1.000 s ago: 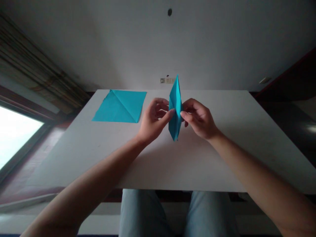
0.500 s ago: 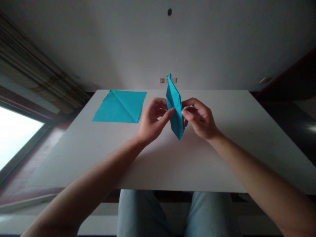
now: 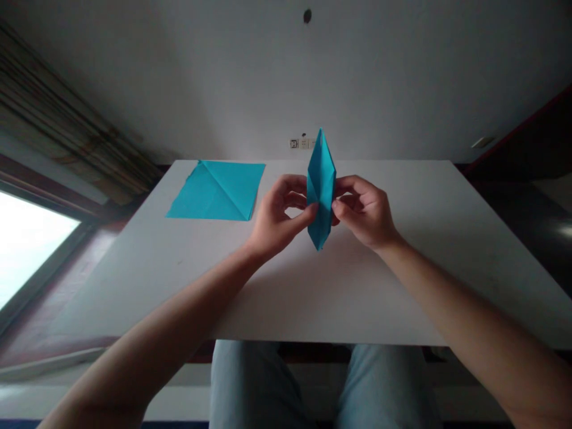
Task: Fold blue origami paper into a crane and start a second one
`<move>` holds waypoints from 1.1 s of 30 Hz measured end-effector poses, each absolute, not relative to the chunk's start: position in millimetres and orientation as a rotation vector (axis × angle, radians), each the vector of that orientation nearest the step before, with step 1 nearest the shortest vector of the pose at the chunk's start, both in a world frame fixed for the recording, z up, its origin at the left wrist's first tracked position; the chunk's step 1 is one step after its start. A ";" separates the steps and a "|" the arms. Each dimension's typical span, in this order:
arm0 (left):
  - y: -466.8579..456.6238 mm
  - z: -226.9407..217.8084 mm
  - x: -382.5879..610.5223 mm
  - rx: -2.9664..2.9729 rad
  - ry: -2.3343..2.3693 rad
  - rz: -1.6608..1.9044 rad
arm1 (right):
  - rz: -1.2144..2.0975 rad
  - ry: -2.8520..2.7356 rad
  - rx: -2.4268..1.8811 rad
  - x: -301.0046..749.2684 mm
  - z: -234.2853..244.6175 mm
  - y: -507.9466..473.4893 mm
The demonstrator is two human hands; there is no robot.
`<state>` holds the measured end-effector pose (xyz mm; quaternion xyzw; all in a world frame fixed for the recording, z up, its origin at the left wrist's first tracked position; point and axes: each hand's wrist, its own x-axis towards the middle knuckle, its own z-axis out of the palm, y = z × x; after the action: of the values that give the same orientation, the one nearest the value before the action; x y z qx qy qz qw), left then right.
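Note:
A folded piece of blue paper, long and pointed at both ends, is held upright above the table in front of me. My left hand pinches its left side, the thumb lying across the front face and the fingers partly hidden behind. On the other edge, my right hand grips the paper between thumb and fingers; some fingertips are out of sight behind it. To the left lies a flat sheet of blue paper with a diagonal crease.
The white table reaches back to a grey wall with a socket panel. A window and a striped curtain are at the left. My knees are below the table's front edge.
The folded paper has turned in my hands: its top point has swung right and its bottom point slightly left, so it stands straighter. Both hands keep hold; the flat sheet stays put.

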<state>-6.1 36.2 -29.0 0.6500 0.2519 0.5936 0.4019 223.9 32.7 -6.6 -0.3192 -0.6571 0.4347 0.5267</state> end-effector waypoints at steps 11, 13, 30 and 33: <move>38.1 -27.3 -6.9 1.463 0.558 1.401 | 1.102 -1.553 -0.663 223.0 -14.1 39.8; 38.1 -26.3 -6.1 1.426 0.545 1.383 | 1.140 -1.551 -0.609 222.6 -15.1 40.8; 34.1 -19.0 0.1 1.485 0.703 1.491 | 0.865 -1.632 -0.774 219.4 2.1 27.8; 33.6 -20.3 -0.3 1.500 0.680 1.523 | 0.874 -1.649 -0.747 219.5 2.4 28.4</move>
<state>-0.3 33.6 -20.3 0.6024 0.2732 0.6115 0.4342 219.5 28.4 2.4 -0.3138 -0.6927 0.3670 0.5358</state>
